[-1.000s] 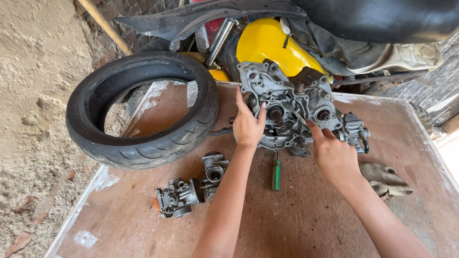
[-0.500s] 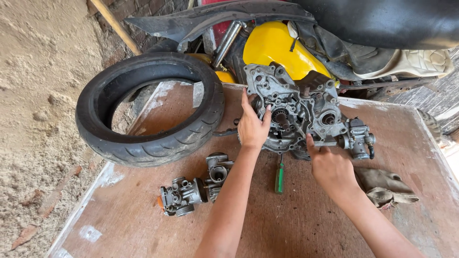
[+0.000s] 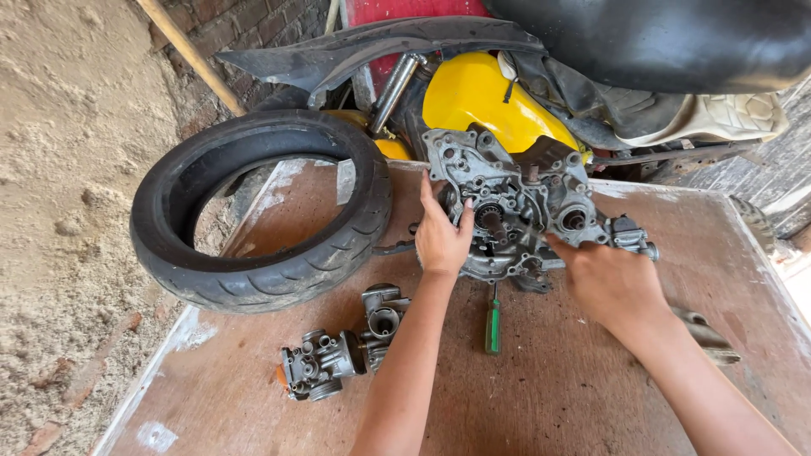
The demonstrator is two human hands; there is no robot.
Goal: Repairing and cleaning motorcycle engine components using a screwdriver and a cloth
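Observation:
A grey metal engine crankcase (image 3: 515,198) stands on edge at the back of a brown wooden board (image 3: 557,380). My left hand (image 3: 441,232) presses flat against its left side, fingers spread near the central shaft. My right hand (image 3: 610,283) reaches to its lower right edge, fingers curled at the casing; whether they grip it is hidden. A green-handled screwdriver (image 3: 493,321) lies on the board just below the crankcase, between my forearms.
A black tyre (image 3: 253,211) lies on the board's left corner. Two grey carburettors (image 3: 342,355) sit near the front left. A yellow-bodied motorcycle (image 3: 490,93) with a black seat stands behind. A grey rag (image 3: 710,333) lies to the right. Sandy ground is on the left.
The view has drifted, so everything sits slightly lower and to the right. My right hand has slid lower along the crankcase's right edge. My left hand stays pressed on the casing.

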